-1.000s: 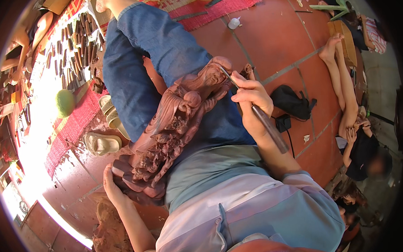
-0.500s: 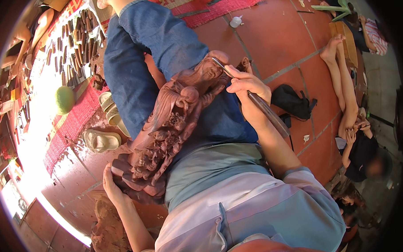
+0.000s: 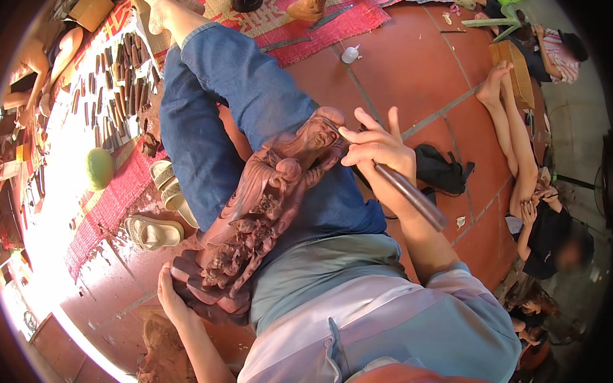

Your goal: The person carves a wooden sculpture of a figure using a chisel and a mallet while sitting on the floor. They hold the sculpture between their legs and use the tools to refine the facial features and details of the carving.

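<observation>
In the head view, you have a reddish-brown carved wooden statue [image 3: 247, 206] lying slantwise across your lap, its rounded top pointing up and to the right, over the blue denim trousers [image 3: 242, 86], and its broad base down at the left. Your right hand [image 3: 386, 150] is closed around a slim metal carving tool with a dark brown cylindrical wooden handle [image 3: 411, 196], two fingers lifted away from it. The tip end lies at the upper part of the statue; whether it touches the wood is too small to tell. The handle slopes down to the right past your wrist. Your left hand [image 3: 170, 294] rests against the outer edge of the base; part of it is hidden, so you cannot tell how tightly it closes.

On the terracotta-tiled floor [image 3: 410, 73] to your right lies a crumpled black fabric bag [image 3: 441, 168]. Beyond your knees stands a small white container [image 3: 349, 54]. To your left are beige sandals [image 3: 155, 232], a round green object [image 3: 100, 168] and rows of dark-handled tools [image 3: 124, 83]. At the far right, another person's bare legs [image 3: 513, 123] stretch out.
</observation>
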A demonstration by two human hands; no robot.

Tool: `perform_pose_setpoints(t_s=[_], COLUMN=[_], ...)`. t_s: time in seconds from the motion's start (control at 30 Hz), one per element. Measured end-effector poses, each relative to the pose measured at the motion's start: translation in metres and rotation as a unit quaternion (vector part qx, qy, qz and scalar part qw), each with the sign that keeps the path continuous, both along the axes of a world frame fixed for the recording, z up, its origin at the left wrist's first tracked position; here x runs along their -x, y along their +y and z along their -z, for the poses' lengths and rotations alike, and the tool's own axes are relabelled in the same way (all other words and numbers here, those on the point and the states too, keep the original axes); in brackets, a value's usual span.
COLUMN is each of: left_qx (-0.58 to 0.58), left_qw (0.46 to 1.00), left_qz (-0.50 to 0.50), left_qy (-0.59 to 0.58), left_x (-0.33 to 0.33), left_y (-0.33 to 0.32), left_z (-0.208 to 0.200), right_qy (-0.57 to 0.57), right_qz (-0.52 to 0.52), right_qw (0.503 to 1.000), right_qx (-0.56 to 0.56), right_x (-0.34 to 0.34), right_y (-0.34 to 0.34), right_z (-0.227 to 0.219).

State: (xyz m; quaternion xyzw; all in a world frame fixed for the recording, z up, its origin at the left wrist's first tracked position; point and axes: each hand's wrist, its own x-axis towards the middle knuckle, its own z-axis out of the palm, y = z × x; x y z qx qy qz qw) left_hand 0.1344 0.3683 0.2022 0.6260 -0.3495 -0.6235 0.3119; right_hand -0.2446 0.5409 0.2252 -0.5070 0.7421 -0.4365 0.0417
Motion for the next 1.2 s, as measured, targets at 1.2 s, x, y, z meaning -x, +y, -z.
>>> perform_pose_setpoints(t_s=[1.2], left_qx=[-0.002], left_qw=[1.0], left_qz=[-0.008], left_qy=[-0.019], left_x=[0.004], left_y=[0.001], left_z=[-0.004], right_qy=[-0.233], right_qz=[-0.182], right_qw=[0.955], right_qx=[0.023], right_x=[0.059], right_y=[-0.004], right_z=[0.001])
